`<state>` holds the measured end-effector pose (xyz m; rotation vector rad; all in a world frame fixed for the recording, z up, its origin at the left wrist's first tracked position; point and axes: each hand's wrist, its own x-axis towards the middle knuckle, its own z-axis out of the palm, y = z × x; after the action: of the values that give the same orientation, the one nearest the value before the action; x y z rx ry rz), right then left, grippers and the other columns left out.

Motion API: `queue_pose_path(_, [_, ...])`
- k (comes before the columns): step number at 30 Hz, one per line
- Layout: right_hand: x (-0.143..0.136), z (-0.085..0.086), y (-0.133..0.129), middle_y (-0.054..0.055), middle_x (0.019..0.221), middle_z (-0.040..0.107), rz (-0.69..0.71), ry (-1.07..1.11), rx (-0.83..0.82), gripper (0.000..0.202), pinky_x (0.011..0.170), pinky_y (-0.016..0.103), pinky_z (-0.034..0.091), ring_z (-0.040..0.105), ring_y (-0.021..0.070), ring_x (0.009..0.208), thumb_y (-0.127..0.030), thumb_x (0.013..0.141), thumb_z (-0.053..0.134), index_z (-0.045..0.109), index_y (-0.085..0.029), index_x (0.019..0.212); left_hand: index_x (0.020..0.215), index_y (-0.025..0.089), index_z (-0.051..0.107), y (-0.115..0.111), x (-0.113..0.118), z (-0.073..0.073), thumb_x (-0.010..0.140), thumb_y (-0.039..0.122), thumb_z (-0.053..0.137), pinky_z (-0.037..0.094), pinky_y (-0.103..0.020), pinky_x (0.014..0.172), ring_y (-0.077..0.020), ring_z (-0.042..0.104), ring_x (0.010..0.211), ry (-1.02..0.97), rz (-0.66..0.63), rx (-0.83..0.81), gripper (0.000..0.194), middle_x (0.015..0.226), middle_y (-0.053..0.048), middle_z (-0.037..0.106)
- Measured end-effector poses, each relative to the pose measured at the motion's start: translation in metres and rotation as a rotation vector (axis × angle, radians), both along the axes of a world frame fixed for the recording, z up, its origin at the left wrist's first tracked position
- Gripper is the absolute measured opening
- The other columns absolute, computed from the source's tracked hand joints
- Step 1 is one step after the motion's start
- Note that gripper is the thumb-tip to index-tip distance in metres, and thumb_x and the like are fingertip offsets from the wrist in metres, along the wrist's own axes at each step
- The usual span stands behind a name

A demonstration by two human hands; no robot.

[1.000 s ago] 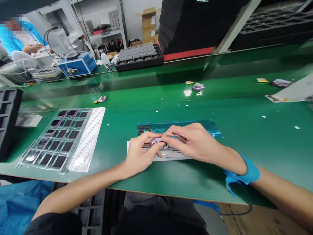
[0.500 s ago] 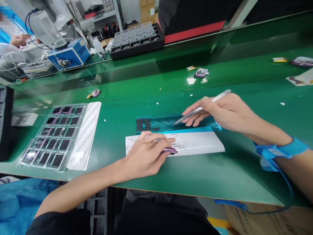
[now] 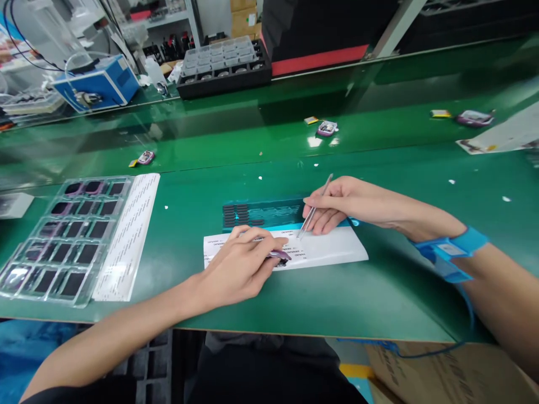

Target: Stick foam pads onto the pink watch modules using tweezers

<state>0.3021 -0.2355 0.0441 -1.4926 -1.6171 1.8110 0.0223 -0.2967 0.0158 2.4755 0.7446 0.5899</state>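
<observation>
The purple case (image 3: 281, 256) lies under the fingers of the left hand (image 3: 246, 261), which pinches it above the white sheet (image 3: 337, 244). To its right, the right hand (image 3: 332, 206) pinches tweezers (image 3: 315, 207), tips over this sheet. Green counter (image 3: 404, 286) is open at near right. Fingers hide much of the case; the clear tray (image 3: 63, 241) nearly meets the left picture edge.

At 10 o'clock sits a blue machine (image 3: 99, 84); a bottle (image 3: 155, 72) stands between it and a black tray (image 3: 227, 86) at 11, which carries clear trays (image 3: 221, 56). A black stack (image 3: 315, 28) rises at 12; a brown box (image 3: 446, 373) lies between 4 and 5.
</observation>
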Motion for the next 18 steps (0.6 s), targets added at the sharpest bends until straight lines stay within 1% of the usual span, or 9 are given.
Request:
queue_pose_path(3, [0.0008,-0.0030,-0.0005,0.013,0.080,0.081,0.006,0.012,-0.013,0.051,0.068,0.032,0.070,0.080,0.0264,0.073,-0.069,0.074,0.088,0.079,-0.019,0.081,0.127,0.018,0.063,0.0008,0.0003,0.0024,0.110,0.020,0.048,0.049,-0.047,0.103,-0.0281,0.066,0.127,0.019,-0.003,-0.063,0.023,0.126,-0.012,0.078])
queue_pose_path(6, [0.0049,-0.0059,0.0009,0.012,0.082,0.081,0.019,0.037,0.042,0.049,0.068,0.035,0.071,0.080,0.0275,0.074,-0.069,0.080,0.084,0.079,-0.021,0.083,0.127,0.018,0.063,0.0018,0.0007,0.0042,0.109,0.019,0.048,0.048,-0.049,0.107,-0.0286,0.064,0.129,0.031,-0.012,-0.097,0.023,0.128,-0.012,0.078])
queue_pose_path(8, [0.0072,-0.0068,0.0019,0.013,0.083,0.081,0.009,0.039,0.083,0.049,0.067,0.035,0.071,0.080,0.0282,0.074,-0.070,0.081,0.083,0.080,-0.022,0.082,0.129,0.018,0.062,0.0021,0.0007,0.0049,0.109,0.019,0.048,0.048,-0.049,0.108,-0.0287,0.063,0.130,0.039,-0.016,-0.109,0.024,0.128,-0.013,0.078])
queue_pose_path(11, [0.0078,-0.0066,0.0019,0.012,0.083,0.081,-0.001,0.033,0.089,0.049,0.069,0.036,0.071,0.081,0.0282,0.075,-0.071,0.082,0.082,0.079,-0.022,0.082,0.132,0.018,0.061,0.0022,0.0002,0.0055,0.109,0.018,0.049,0.048,-0.049,0.109,-0.0288,0.061,0.132,0.048,-0.014,-0.131,0.026,0.128,-0.012,0.077])
queue_pose_path(18, [0.0060,-0.0054,0.0008,0.011,0.081,0.081,0.009,0.027,0.074,0.048,0.069,0.035,0.070,0.080,0.0269,0.074,-0.069,0.080,0.084,0.079,-0.021,0.083,0.125,0.022,0.063,0.0025,-0.0002,0.0047,0.109,0.019,0.049,0.048,-0.050,0.111,-0.0289,0.061,0.132,0.050,-0.011,-0.157,0.022,0.130,-0.010,0.076])
